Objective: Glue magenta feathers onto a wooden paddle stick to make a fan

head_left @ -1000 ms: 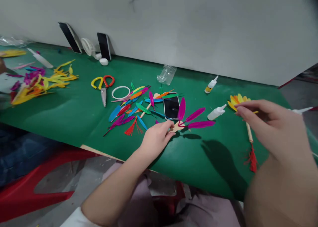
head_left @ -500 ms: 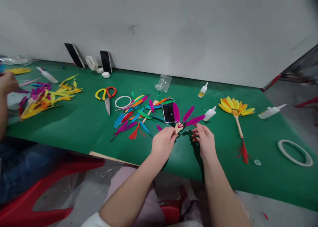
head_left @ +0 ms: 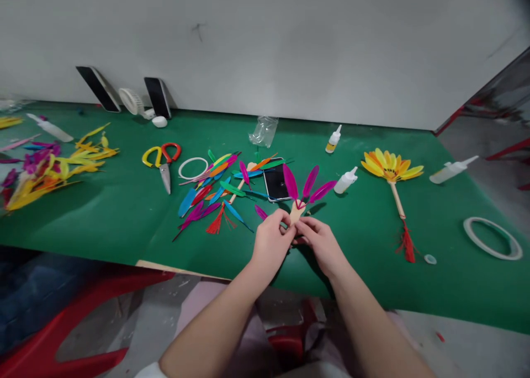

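Note:
A small wooden stick [head_left: 296, 210] carries three magenta feathers [head_left: 307, 185] fanned upward. My left hand [head_left: 271, 240] pinches the stick's lower end from the left. From the right, my right hand [head_left: 321, 243] has its fingertips closed on the same stick. Both hands meet just above the green table [head_left: 124, 201] near its front edge. A black phone [head_left: 275, 182] lies flat just behind the feathers.
A pile of loose coloured feathers [head_left: 219, 187] lies left of the phone, with scissors [head_left: 162, 157] and a white ring [head_left: 192, 168]. Two glue bottles [head_left: 344, 180] and a finished yellow feather fan [head_left: 391, 168] lie to the right. Another tape ring [head_left: 491, 238] sits far right.
My right hand came down from the yellow fan at the right and closed on the stick beside my left hand. The view shifted slightly.

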### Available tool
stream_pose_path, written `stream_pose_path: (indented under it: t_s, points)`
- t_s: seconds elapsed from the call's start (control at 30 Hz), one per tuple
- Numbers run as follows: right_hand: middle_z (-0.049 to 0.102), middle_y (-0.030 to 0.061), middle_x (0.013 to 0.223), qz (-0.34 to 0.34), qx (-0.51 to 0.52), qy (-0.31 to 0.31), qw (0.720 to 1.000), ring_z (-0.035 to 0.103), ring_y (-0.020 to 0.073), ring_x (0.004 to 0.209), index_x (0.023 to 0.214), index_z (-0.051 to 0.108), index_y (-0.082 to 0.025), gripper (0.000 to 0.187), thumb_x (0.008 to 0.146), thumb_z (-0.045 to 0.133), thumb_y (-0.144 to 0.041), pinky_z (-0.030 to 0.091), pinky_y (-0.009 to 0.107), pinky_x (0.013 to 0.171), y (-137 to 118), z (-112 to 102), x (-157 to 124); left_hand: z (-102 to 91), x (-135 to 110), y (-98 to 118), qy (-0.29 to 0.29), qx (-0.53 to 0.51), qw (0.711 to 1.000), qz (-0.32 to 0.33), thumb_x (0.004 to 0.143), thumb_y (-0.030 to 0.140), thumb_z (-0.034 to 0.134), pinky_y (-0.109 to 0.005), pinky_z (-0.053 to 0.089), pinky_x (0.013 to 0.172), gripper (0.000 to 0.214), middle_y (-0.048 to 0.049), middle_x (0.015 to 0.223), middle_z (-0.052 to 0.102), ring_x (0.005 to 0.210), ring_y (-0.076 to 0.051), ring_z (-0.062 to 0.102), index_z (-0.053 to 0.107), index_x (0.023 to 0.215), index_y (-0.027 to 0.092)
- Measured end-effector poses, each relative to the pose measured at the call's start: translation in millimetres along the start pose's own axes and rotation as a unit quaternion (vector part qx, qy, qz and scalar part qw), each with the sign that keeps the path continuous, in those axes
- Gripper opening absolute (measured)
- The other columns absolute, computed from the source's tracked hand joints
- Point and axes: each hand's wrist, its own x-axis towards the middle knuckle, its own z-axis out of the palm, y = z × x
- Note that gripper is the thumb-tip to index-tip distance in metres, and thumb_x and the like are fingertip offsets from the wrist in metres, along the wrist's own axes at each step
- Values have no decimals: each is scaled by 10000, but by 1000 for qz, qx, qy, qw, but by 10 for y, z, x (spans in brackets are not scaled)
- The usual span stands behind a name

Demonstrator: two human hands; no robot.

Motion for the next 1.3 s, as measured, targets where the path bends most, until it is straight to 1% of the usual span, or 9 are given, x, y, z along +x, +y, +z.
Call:
stream_pose_path:
  t_s: [0.17, 0.43, 0.53, 0.63, 0.73, 0.8, 0.9, 1.13, 1.3]
  points:
    - [609, 2, 723, -13, 10, 17, 1000, 550, 92, 587, 784, 623, -150, 218, 700, 615, -351, 468, 224, 548, 24, 40, -13, 6, -9, 46, -18, -146, 987, -63, 716, 305, 555, -188, 448, 380, 197, 79, 558, 492, 443, -108, 572, 390, 749, 203]
    - [574, -35, 622, -11, 31, 56, 998, 501, 58, 489, 687, 600, -155, 159, 686, 627, -312, 429, 185, 463, 4, 51, -2, 113, -12, 13, -26, -281, 956, -79, 655, 302, 638, -208, 486, 430, 379, 82, 694, 496, 464, -91, 583, 308, 826, 223]
    - [555, -49, 574, -25, 2, 68, 997, 493, 59, 467, 661, 587, -160, 158, 693, 612, -313, 426, 186, 458, -40, 20, -12, 119, -21, 33, -52, -309, 945, -96, 668, 299, 634, -217, 496, 488, 418, 77, 671, 510, 497, -86, 577, 299, 906, 224]
    - [579, -40, 596, -46, -53, 65, 995, 534, 73, 527, 668, 591, -163, 146, 693, 605, -306, 442, 186, 503, -76, -21, -23, 46, -2, 59, -74, -304, 945, -93, 696, 303, 608, -199, 486, 514, 452, 46, 683, 534, 569, -92, 579, 332, 1041, 207]
    - [594, -29, 594, -40, -99, 56, 993, 566, 98, 553, 673, 575, -167, 162, 699, 591, -327, 452, 201, 511, -80, -37, -41, -77, 59, 56, -36, -308, 946, -96, 719, 361, 575, -183, 468, 459, 428, 18, 697, 537, 591, -103, 565, 404, 1067, 182]
    - [587, -34, 548, -14, -103, 43, 994, 577, 118, 514, 684, 544, -179, 176, 711, 571, -351, 471, 232, 502, -70, -24, -58, -156, 105, 42, 5, -312, 946, -94, 719, 399, 568, -174, 455, 432, 383, 4, 693, 539, 571, -96, 545, 474, 999, 156]
    - [575, -46, 499, 18, -92, 14, 995, 572, 132, 455, 701, 505, -197, 180, 720, 552, -369, 508, 288, 514, -51, 15, -82, -231, 149, 23, 37, -319, 944, -82, 705, 420, 585, -167, 445, 418, 342, -15, 714, 555, 572, -91, 535, 548, 887, 133]
    - [558, -57, 481, 31, -98, -2, 995, 565, 123, 439, 672, 494, -201, 182, 698, 562, -368, 525, 291, 501, -23, 71, -100, -228, 175, -8, 70, -327, 938, -88, 651, 382, 652, -156, 397, 388, 315, -15, 653, 576, 521, -77, 508, 635, 806, 109]
    - [555, -57, 479, 30, -110, -5, 994, 566, 125, 443, 671, 504, -201, 164, 685, 560, -354, 518, 285, 484, -17, 78, -100, -222, 194, -28, 93, -326, 937, -85, 639, 358, 669, -161, 393, 384, 290, -8, 592, 567, 492, -73, 499, 648, 756, 94]
